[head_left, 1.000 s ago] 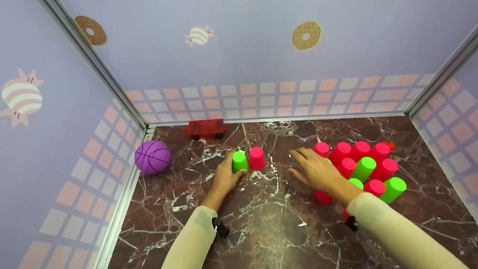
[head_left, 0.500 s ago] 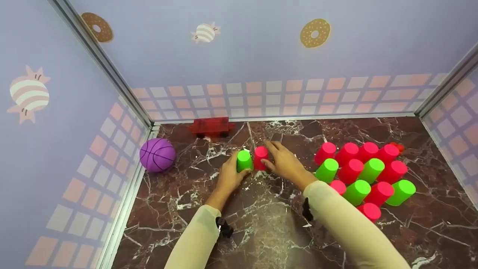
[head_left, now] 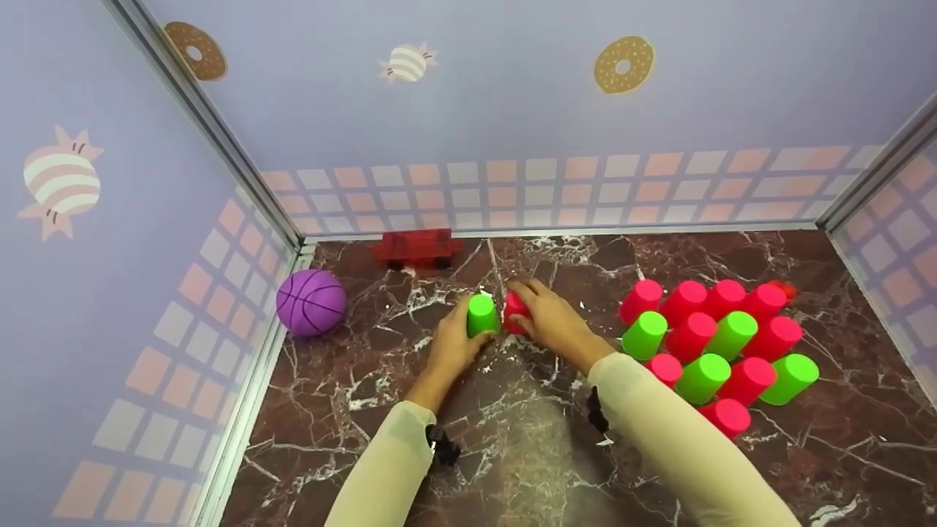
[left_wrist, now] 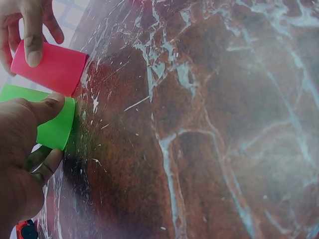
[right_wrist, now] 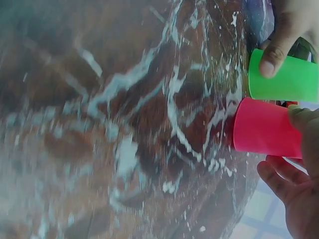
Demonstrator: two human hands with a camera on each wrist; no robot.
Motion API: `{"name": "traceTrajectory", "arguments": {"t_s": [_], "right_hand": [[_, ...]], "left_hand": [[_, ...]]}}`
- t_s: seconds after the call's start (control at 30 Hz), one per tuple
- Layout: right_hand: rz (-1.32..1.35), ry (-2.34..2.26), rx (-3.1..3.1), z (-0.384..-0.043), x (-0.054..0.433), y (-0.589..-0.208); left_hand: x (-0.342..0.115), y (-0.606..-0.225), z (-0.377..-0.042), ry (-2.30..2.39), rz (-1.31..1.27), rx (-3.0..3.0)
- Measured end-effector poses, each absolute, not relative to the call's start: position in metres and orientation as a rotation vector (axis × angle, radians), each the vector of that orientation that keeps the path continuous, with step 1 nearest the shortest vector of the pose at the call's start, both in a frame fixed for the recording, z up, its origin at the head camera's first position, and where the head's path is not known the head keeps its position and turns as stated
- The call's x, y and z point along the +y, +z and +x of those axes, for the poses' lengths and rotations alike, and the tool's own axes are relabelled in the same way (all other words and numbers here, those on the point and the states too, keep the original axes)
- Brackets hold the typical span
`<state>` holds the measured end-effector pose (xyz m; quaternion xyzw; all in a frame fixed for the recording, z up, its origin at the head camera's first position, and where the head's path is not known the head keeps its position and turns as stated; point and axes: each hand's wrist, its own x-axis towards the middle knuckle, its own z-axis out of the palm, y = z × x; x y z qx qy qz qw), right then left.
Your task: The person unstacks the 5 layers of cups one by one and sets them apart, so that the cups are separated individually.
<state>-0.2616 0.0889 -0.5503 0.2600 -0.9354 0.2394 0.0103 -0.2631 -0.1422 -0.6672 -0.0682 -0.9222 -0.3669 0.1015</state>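
Two upside-down plastic cups stand side by side on the dark marbled surface (head_left: 468,454), one green (head_left: 482,313) and one pink-red (head_left: 514,307). My left hand (head_left: 450,342) grips the green cup from its left side, thumb toward me. Around the pink-red cup curl the fingers and thumb of my right hand (head_left: 558,319), which comes from the right and hides part of it. In the left wrist view a thumb lies across the green cup (left_wrist: 56,127). The right wrist view has the pink-red cup (right_wrist: 266,128) close beside the green one.
Several more pink-red and green cups (head_left: 692,337) stand upside down in a cluster at the right. A purple ball (head_left: 311,302) sits by the left wall. A red toy vehicle (head_left: 419,248) is near the back wall (head_left: 498,110). Something small and orange-red (head_left: 785,290) shows behind the cluster.
My right hand has moved left from beside the cup cluster to the pink-red cup and now holds it. The left hand stays on the green cup. The head view has shifted slightly.
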Motion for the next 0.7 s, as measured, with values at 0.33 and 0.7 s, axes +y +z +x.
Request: {"name": "traceTrajectory", "arguments": {"t_s": [0.33,0.7], "right_hand": [[0.688,0.665,-2.964,-0.268,0.157,-0.536],[0.571,0.617,-2.959,-0.276,0.194,-0.534]], "left_hand": [[-0.142,-0.670,-0.263,-1.064,-0.201,-2.711],[-0.141,-0.668,-0.264,-1.070,-0.217,-2.697]]}}
